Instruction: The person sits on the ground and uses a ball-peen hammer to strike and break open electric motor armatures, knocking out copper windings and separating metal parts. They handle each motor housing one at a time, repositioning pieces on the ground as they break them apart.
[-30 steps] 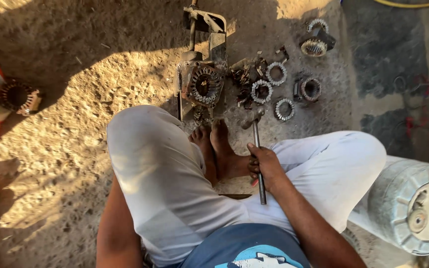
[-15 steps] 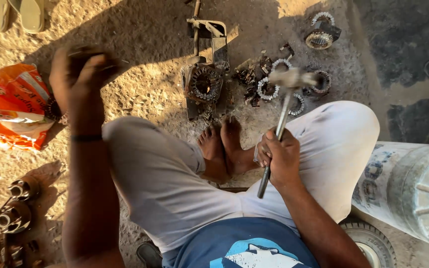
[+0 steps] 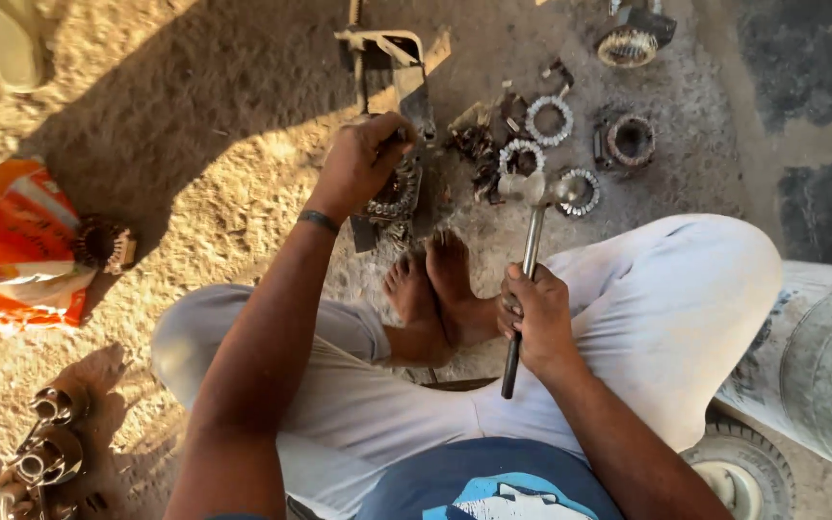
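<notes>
Head view: right hand [image 3: 536,323] clenched round slim steel hammer [image 3: 529,252]. Left hand [image 3: 363,162] gripping toothed, greasy gear [image 3: 395,193], left of hammer head.

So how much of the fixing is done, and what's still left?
Done: several toothed rings and bearings already lie loose on the sandy ground. In hand: the left hand grips the big round gear part by the metal bracket, while the right hand holds a hammer raised. Left: that part looks not yet apart.

sandy dirt floor [image 3: 195,116], sunlit at left; long shadow across it; dark oily patches at right
</notes>
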Motion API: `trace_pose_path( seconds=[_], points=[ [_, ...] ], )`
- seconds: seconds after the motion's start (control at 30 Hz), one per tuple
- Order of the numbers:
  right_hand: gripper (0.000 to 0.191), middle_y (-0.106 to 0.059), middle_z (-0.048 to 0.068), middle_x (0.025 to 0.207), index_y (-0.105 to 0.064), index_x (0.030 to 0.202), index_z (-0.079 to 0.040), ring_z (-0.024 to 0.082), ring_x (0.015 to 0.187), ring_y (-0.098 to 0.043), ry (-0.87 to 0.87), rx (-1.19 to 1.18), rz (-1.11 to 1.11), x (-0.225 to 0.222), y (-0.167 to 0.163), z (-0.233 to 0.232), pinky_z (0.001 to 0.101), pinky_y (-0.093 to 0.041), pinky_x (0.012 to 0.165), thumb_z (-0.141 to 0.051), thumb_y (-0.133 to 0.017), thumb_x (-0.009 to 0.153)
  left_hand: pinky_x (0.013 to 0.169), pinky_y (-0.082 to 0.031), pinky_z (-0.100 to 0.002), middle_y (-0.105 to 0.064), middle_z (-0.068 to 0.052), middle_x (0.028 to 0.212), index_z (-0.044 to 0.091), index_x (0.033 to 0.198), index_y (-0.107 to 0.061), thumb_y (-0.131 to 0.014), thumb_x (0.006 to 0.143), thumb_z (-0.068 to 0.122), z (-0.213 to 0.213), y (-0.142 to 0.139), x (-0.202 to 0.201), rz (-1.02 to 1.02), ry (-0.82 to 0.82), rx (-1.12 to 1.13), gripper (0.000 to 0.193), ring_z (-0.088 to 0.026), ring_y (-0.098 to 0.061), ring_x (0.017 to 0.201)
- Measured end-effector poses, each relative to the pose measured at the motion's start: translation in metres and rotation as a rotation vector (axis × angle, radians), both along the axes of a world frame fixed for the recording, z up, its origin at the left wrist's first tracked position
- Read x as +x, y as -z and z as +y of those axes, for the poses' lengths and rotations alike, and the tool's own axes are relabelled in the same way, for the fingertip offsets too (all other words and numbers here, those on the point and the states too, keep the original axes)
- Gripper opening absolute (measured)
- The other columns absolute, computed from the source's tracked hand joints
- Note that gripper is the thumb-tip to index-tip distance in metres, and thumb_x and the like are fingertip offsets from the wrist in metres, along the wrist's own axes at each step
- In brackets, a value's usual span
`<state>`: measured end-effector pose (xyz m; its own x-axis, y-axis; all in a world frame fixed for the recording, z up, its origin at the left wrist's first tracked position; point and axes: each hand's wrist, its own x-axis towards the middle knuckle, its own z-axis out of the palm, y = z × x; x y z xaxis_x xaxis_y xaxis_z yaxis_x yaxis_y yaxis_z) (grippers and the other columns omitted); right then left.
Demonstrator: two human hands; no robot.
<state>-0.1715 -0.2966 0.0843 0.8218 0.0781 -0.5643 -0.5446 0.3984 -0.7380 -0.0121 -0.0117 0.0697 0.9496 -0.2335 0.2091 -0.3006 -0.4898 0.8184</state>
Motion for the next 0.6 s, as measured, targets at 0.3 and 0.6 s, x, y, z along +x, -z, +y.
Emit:
trace_pose_path(
  seconds=[0.3, 0.6],
  points=[
    [0.029, -0.042, -0.002, 0.065, -0.050, 0.090, -0.008, 0.007, 0.045, -0.039, -0.076, -0.002, 0.026, 0.001, 0.000, 0.006, 0.0251, -0.035, 0.039, -0.027, -0.071, 0.098, 0.067, -0.061, -0.036, -0.077, -0.008, 0.098, 0.008, 0.108, -0.071, -0.070, 0.102, 0.013, 0.002, 0.015, -0.003, 0.075, 0.076, 0.070, 0.007, -0.020, -0.074, 0.080],
    [0.040, -0.047, -0.004, 0.062, -0.049, 0.084, -0.012, 0.006, 0.045, -0.042, -0.259, -0.266, -0.387, 0.020, -0.034, 0.014, 0.0250, -0.037, 0.038, -0.043, -0.060, 0.105, 0.074, -0.064, -0.037, -0.077, -0.007, 0.097, 0.011, 0.111, -0.076, -0.070, 0.101, 0.018, -0.003, 0.030, -0.005, 0.003, 0.089, 0.281, 0.014, -0.019, -0.074, 0.082]
  ],
)
